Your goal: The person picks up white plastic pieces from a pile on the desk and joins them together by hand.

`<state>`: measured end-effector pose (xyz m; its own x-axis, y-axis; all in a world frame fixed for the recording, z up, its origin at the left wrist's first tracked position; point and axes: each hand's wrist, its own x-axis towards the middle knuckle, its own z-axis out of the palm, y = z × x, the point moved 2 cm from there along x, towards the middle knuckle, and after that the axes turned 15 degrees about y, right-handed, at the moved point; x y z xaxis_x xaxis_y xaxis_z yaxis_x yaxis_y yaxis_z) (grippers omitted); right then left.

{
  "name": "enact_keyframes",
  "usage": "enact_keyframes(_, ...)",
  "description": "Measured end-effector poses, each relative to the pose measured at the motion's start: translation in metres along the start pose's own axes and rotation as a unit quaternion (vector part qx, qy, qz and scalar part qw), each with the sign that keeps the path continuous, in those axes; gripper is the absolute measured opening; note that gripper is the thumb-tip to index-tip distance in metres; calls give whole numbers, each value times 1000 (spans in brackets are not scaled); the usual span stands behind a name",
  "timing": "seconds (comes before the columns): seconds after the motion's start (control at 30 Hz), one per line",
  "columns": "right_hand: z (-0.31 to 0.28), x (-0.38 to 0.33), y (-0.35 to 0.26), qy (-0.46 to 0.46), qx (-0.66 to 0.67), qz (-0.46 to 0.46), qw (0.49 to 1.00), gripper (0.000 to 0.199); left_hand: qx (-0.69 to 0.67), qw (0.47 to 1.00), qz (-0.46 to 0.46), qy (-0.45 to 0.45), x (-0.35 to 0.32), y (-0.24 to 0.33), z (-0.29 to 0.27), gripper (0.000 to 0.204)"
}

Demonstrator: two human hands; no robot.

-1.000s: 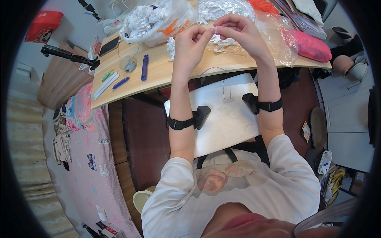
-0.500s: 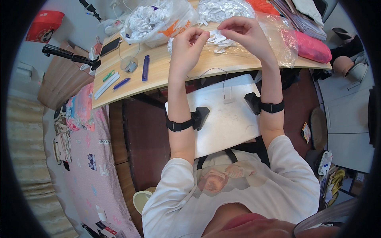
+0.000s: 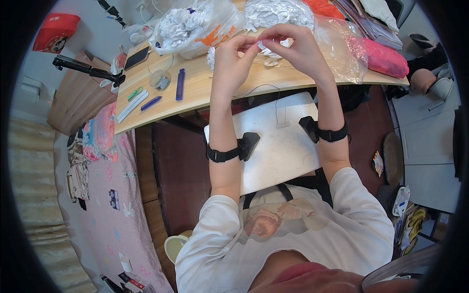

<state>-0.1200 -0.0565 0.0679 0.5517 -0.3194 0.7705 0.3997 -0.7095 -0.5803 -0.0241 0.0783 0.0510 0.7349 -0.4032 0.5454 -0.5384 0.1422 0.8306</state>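
Observation:
Above the desk's near edge, the fingertips of my hands meet at a small white piece (image 3: 261, 45). My left hand (image 3: 231, 61) is closed, with thumb and forefinger pinched on its left side. From the other side my right hand (image 3: 299, 51) pinches it too, the fingers bent. What exactly the piece is cannot be made out. Loose white pieces (image 3: 271, 62) lie behind my right hand, partly covered by it. A thin dark thread (image 3: 278, 102) curves from beside my left wrist down over a white board (image 3: 273, 156) in front of my body.
On the wooden desk (image 3: 200, 93) stand a plastic bag of white pieces (image 3: 183, 29) and a clear bag (image 3: 278, 13). Leftward lie a blue tube (image 3: 180, 84), a blue pen (image 3: 151, 103), green scissors (image 3: 135, 93), white strips (image 3: 132, 106), and a phone (image 3: 137, 58). A pink roll (image 3: 386, 59) lies right.
My right hand has moved left and slightly down, and my left hand slightly right. Their fingertips, apart before, now meet at the small white piece.

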Motion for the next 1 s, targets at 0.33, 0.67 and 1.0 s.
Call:
enact_keyframes(0.33, 3, 0, 2, 23, -39, -40, 998, 12, 50, 998, -12, -30, -2, 7, 0, 23)
enact_keyframes(0.67, 1, 0, 1, 16, -26, -19, 999, 13, 76, 997, 6, -17, -1, 7, -5, 18)
enact_keyframes(1.0, -23, 11, -18, -32, -11, -37, 999, 15, 88, 995, 13, -49, -8, 33, -16, 17)
